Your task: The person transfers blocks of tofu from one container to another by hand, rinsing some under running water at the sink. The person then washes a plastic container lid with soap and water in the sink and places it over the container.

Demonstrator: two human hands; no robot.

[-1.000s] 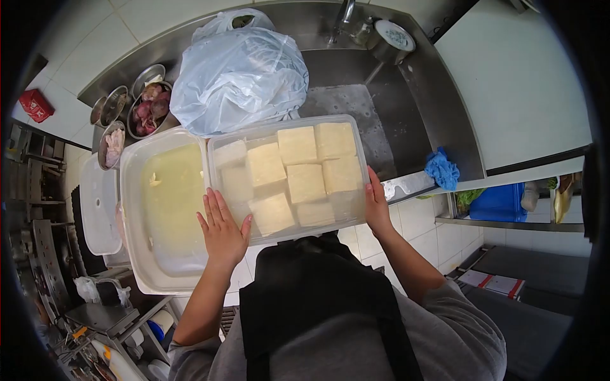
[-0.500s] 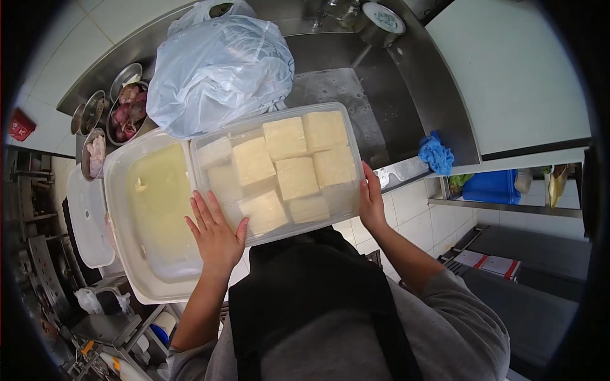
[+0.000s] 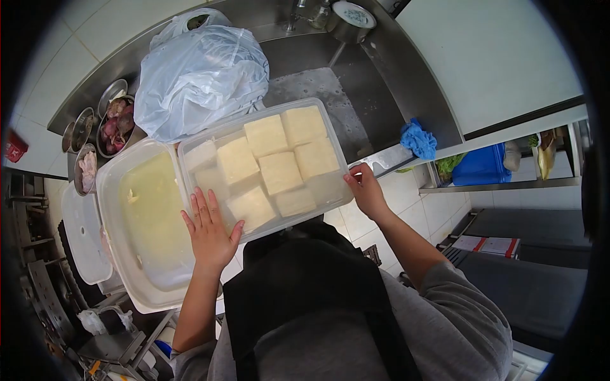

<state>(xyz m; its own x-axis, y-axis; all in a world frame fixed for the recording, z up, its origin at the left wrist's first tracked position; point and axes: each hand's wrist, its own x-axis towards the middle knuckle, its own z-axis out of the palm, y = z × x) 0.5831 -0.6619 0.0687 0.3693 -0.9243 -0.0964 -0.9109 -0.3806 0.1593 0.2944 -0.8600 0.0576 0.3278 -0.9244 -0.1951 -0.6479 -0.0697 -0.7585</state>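
A translucent plastic container point(image 3: 325, 190) holds several pale yellow blocks that look like tofu point(image 3: 280, 173). Some blocks look hazy, and I cannot tell whether that is from liquid or a cover. My left hand point(image 3: 211, 236) lies with fingers spread over the container's near left corner. At the right edge, my right hand point(image 3: 366, 192) has its thumb and bent fingers pinched on the rim. Left of the container, and touching or overlapping its side, is a white tub point(image 3: 149, 305) with cloudy yellowish liquid point(image 3: 152, 197) in it.
A full whitish plastic bag point(image 3: 200, 86) sits behind the container. A steel sink point(image 3: 375, 76) with a pot point(image 3: 351, 22) lies beyond. Bowls of red onions point(image 3: 116, 130) and pale pinkish pieces point(image 3: 88, 170) stand at left. A blue cloth point(image 3: 419, 139) hangs on the sink's edge.
The right hand's fingers have bent and drawn in to the container's near right rim. My left hand stays spread on its corner. The whole view has shifted slightly.
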